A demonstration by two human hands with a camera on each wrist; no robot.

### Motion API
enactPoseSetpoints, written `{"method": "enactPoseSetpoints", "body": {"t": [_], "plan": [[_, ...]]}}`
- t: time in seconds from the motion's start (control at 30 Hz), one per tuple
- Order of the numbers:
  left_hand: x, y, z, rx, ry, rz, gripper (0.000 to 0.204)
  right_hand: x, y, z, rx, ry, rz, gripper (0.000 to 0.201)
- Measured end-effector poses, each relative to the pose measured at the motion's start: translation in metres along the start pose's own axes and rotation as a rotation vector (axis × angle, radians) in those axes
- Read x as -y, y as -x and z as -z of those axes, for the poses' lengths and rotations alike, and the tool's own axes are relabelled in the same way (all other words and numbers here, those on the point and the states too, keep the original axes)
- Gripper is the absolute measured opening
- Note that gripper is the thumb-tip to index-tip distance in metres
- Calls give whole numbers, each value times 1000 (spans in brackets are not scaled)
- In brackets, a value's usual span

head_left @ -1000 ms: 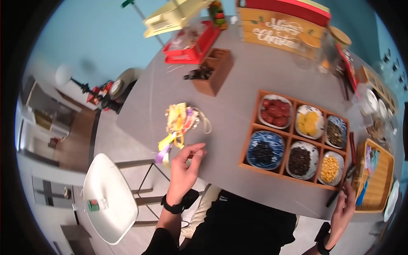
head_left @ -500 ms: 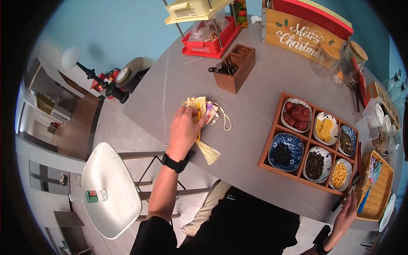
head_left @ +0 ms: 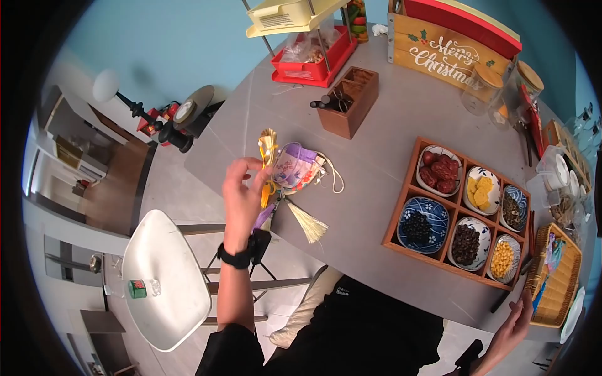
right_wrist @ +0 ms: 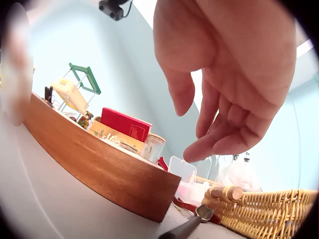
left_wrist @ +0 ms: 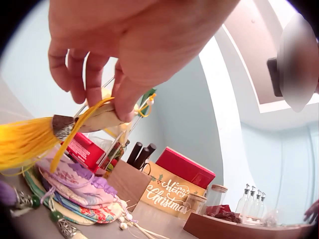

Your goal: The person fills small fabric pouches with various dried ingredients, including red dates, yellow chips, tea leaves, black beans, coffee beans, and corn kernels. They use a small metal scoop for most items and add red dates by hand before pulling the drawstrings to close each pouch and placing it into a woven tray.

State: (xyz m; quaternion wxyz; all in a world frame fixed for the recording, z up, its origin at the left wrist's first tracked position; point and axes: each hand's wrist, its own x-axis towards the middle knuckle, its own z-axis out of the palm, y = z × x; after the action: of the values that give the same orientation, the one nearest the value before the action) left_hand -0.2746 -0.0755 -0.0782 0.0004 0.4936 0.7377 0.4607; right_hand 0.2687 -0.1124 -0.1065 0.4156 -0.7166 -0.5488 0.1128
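Note:
My left hand (head_left: 241, 191) pinches a gold drawstring sachet (head_left: 268, 141) between thumb and fingers. In the left wrist view its yellow tassel (left_wrist: 25, 142) hangs out to the left, with a yellow cord looped by it. Just right of that hand, a purple and pink embroidered sachet (head_left: 293, 164) lies on the grey table (head_left: 351, 207) on top of others, as the left wrist view shows. A cream tassel (head_left: 306, 220) spreads toward the table's front edge. My right hand (head_left: 511, 326) holds nothing, its fingers loosely bent near the wicker basket (head_left: 555, 294).
A divided wooden tray (head_left: 396, 233) bears small bowls of dried foods. Beside it lies a dark-handled utensil (head_left: 501, 299). Behind the sachets stand a wooden holder (head_left: 351, 116) with scissors, a red and cream tiered rack (head_left: 307, 75) and a Christmas box (head_left: 439, 56). Lidded jars (head_left: 480, 94) stand further right.
My left hand reached down onto the sachets, took hold of the gold one and drew it left, uncovering the purple sachet. My right hand stays near the basket.

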Motion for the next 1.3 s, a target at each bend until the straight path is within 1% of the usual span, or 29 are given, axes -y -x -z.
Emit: {"method": "enactPoseSetpoints", "body": {"t": [0.03,0.1,0.17,0.2,0.23,0.3,0.37,0.4,0.47,0.5,0.53,0.57,0.63,0.7,0.73,0.77,0.8,0.83,0.87,0.9,0.97,1.0,1.03,1.07,1.1,1.17,1.2,1.27,1.3], "plan": [[-12,9,5,-1,-3,-4,13,18,5,-1,10,-21,-16,39],[-33,32,13,0,29,-213,14,56,22,-13,43,-119,-43,33],[-52,57,14,85,123,-253,19,107,31,-24,270,-241,72,29],[-57,70,14,147,108,-260,21,127,35,-30,374,-285,152,28],[-61,78,12,209,129,-360,22,141,36,-34,477,-325,230,27],[-75,95,7,348,201,-415,22,150,23,-46,676,-380,645,42],[-80,110,3,502,300,-405,20,168,21,-58,861,-467,667,46],[-83,115,0,554,329,-423,19,170,20,-63,852,-446,651,46],[-88,122,-2,658,382,-451,20,168,19,-71,952,-419,830,34],[-89,125,-4,703,401,-460,21,162,21,-75,947,-398,818,34],[-90,128,-6,712,427,-463,21,155,22,-79,957,-399,853,28],[-92,131,-9,766,427,-444,24,149,23,-79,966,-400,884,22],[-102,132,-14,835,442,-432,29,143,24,-70,939,-408,832,23],[-118,126,-9,945,426,-301,40,142,21,-62,974,-328,899,25],[-124,117,-10,1049,336,-447,43,141,22,-60,971,-322,889,25],[-130,110,-15,1054,342,-449,43,140,22,-57,960,-273,970,22],[-136,106,-20,1098,311,-586,40,140,22,-55,948,-223,1055,21],[-141,101,-24,1136,277,-724,37,138,22,-53,949,-219,1055,21],[-146,97,-26,1173,254,-754,31,137,22,-52,905,-189,1081,19],[-150,95,-28,1176,255,-754,31,135,23,-50,861,-161,1104,18],[-155,92,-33,1260,145,-794,24,133,22,-45,843,-132,1108,16],[-156,90,-34,1269,145,-787,24,131,22,-42,827,-104,1113,14],[-156,87,-36,1259,67,-866,21,129,20,-39,834,-110,1104,14],[-157,86,-36,1247,-10,-948,18,127,16,-36,872,-32,1132,14],[-160,86,-34,1261,-7,-944,18,124,15,-33,909,50,1157,14],[-169,85,-31,1259,-97,-1000,15,119,16,-33,898,48,1138,14],[-169,88,-33,1261,-96,-1002,15,117,17,-33,903,22,1131,15],[-165,94,-37,1231,-30,-1002,25,117,16,-34,904,-8,1125,15],[-164,96,-40,1235,-32,-1002,25,116,17,-33,875,-36,1119,16]]}}
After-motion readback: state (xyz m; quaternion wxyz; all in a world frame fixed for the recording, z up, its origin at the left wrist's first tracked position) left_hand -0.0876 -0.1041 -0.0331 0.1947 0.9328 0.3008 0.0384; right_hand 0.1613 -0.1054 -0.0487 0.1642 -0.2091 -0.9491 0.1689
